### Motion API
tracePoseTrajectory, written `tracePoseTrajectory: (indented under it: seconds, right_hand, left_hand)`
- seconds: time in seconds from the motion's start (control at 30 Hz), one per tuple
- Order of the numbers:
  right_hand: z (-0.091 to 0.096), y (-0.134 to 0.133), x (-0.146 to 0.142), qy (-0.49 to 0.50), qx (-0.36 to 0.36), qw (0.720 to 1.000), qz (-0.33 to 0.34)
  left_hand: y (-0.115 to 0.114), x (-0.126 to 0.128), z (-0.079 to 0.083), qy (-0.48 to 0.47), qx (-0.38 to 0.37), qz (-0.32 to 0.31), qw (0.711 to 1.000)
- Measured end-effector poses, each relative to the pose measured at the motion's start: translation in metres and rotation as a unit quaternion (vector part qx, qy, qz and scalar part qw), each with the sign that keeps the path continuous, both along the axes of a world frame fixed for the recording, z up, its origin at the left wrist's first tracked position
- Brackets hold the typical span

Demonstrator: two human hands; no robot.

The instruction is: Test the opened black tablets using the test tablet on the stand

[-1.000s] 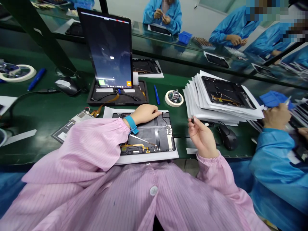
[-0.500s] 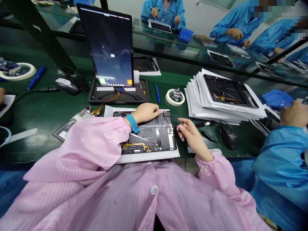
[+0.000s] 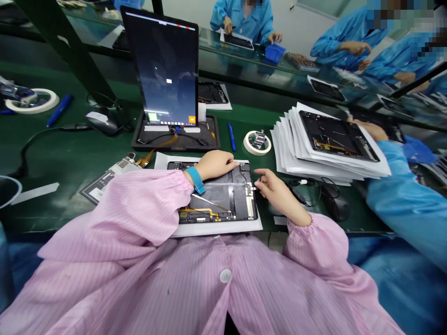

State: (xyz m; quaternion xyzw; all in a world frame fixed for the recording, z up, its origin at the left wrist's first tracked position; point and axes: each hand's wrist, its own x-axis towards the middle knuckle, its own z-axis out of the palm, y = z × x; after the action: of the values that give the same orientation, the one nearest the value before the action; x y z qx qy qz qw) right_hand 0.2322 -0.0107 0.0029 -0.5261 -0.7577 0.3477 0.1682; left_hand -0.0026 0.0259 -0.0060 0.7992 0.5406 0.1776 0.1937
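Note:
An opened tablet housing (image 3: 213, 195) lies on a white paper sheet (image 3: 216, 228) in front of me, its black inner side up, with a gold flex cable along the near edge. My left hand (image 3: 215, 165) rests on its far edge, holding nothing, with a blue wrist strap (image 3: 193, 180) on the wrist. My right hand (image 3: 275, 190) pinches a small dark part (image 3: 257, 180) between thumb and fingers, right beside a small circuit board (image 3: 248, 188) on the housing's right edge. The part is mostly hidden by the fingertips.
Beyond the housing stand an upright tablet (image 3: 164, 70) in a black stand, a roll of masking tape (image 3: 257, 142) and a blue pen (image 3: 232, 137). To the right lie a paper stack with a housing on top (image 3: 335, 137), a black mouse (image 3: 335, 207) and a co-worker's blue sleeve (image 3: 405, 195).
My right hand has moved left and down to the housing's right edge. My left hand stays put. The co-worker's hand has reached over to the far side of the paper stack.

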Motion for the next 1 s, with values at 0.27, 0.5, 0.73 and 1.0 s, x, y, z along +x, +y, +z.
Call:
tracePoseTrajectory:
  seconds: [0.27,0.5,0.73,1.0]
  right_hand:
    - [0.006,-0.004,-0.007,0.004,-0.027,1.000,0.001]
    - [0.014,-0.044,-0.010,-0.176,0.145,0.973,0.040]
    - [0.007,-0.046,-0.012,-0.235,0.220,0.946,0.028]
    - [-0.007,-0.048,-0.013,-0.246,0.277,0.927,0.061]
  left_hand:
    - [-0.001,0.000,0.002,-0.002,-0.003,0.002,1.000]
    - [0.000,-0.001,0.001,-0.003,0.000,-0.007,1.000]
    - [-0.002,-0.001,0.004,0.005,-0.005,-0.006,1.000]
    - [-0.001,0.000,0.004,0.011,0.003,-0.006,1.000]
